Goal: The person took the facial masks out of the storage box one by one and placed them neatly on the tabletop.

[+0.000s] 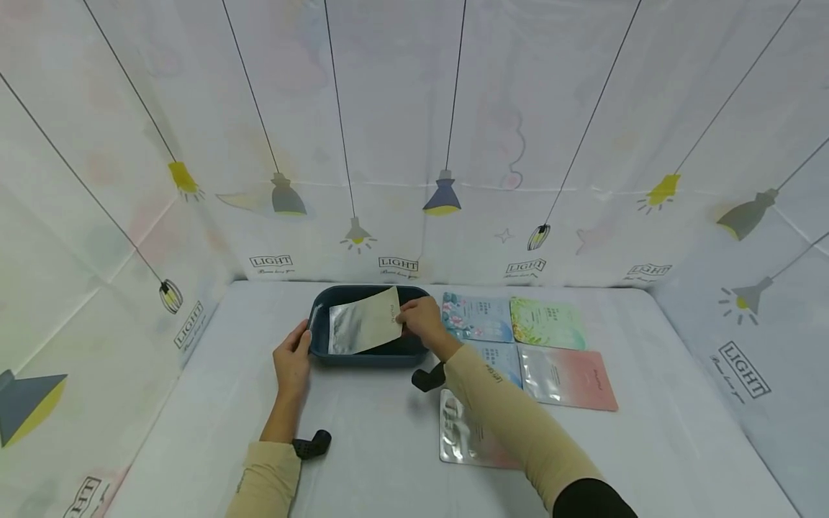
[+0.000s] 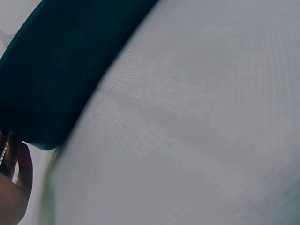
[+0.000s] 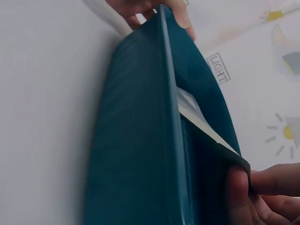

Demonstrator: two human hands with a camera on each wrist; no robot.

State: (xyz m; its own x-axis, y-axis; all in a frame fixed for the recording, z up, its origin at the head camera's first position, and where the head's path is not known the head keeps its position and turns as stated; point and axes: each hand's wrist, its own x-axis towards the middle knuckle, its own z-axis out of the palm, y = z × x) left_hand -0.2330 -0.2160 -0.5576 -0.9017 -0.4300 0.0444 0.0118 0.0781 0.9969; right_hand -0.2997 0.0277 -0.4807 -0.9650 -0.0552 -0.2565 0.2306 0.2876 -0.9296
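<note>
A dark teal tray stands at the back of the white table. My left hand holds its left end; in the left wrist view part of that hand shows against the tray's outer wall. Between thumb and fingers my right hand pinches the right edge of a beige and silver sheet mask packet. This packet lies tilted inside the tray, its pinched edge raised. The right wrist view shows the thumb on the packet's near face, with the tray wall beside it.
Right of the tray lie a blue floral packet, a green packet, another blue packet and a pink-silver packet. A second pink-silver packet lies nearer, partly under my right sleeve. A lamp-printed curtain stands behind.
</note>
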